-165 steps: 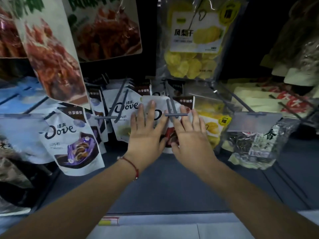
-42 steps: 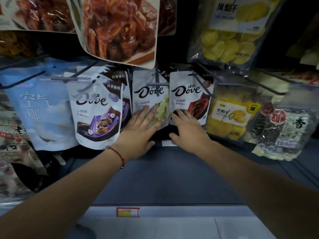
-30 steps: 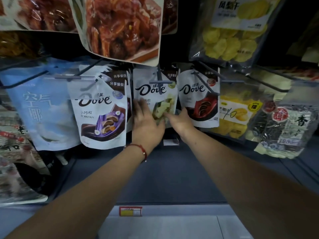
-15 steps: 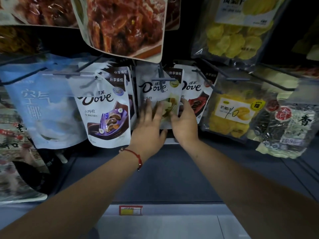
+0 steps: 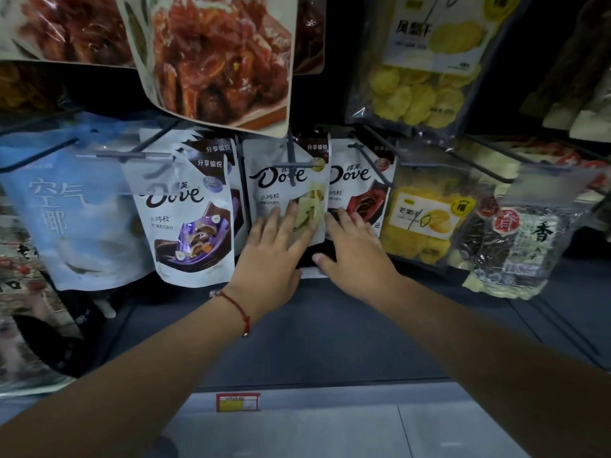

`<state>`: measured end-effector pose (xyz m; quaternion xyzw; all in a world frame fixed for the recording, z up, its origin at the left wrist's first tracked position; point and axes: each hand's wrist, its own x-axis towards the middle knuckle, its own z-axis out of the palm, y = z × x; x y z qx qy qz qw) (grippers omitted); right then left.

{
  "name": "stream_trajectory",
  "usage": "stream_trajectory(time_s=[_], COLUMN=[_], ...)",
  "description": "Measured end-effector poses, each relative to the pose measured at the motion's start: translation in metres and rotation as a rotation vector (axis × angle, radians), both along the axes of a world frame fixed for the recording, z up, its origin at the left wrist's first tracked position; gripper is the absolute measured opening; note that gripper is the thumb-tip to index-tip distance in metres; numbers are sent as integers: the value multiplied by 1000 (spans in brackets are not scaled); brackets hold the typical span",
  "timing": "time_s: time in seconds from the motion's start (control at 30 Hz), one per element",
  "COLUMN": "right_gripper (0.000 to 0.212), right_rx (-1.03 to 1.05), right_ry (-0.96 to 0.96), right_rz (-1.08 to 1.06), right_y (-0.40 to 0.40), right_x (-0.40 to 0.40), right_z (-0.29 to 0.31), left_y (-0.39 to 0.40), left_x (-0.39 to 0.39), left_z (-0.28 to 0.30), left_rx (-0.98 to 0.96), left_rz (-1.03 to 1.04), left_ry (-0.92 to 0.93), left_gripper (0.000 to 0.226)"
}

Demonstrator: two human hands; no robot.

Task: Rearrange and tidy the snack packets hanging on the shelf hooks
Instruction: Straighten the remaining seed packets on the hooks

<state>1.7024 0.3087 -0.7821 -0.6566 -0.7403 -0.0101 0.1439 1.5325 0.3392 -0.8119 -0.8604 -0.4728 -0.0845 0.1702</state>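
Left hand [image 5: 274, 256], fingers spread, presses flat on green Dove packet [image 5: 287, 190] hanging mid-row; right hand [image 5: 353, 249], fingers straight, rests on red Dove packet [image 5: 360, 190] beside it. Purple Dove packet [image 5: 188, 219] hangs askew: straightening seems unfinished.

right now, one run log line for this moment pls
step: straightening Dove packets | left hand: flat on green Dove packet | right hand: flat on red Dove packet | both packets on hooks
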Motion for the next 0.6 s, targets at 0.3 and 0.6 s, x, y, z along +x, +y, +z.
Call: stream_trajectory(time_s=[0.3,0.6], right_gripper=[79,70], right_rx=[-258,186], right_ry=[-46,42], right_rz=[133,285], right_y=[-112,-153], right_x=[5,-46], right_z=[70,213], left_y=[-123,-135], left_x=[-43,-102], left_z=[52,216], left_rx=[-142,222], left_rz=[-123,-63], left_ry=[-10,-186], left_gripper=[82,69])
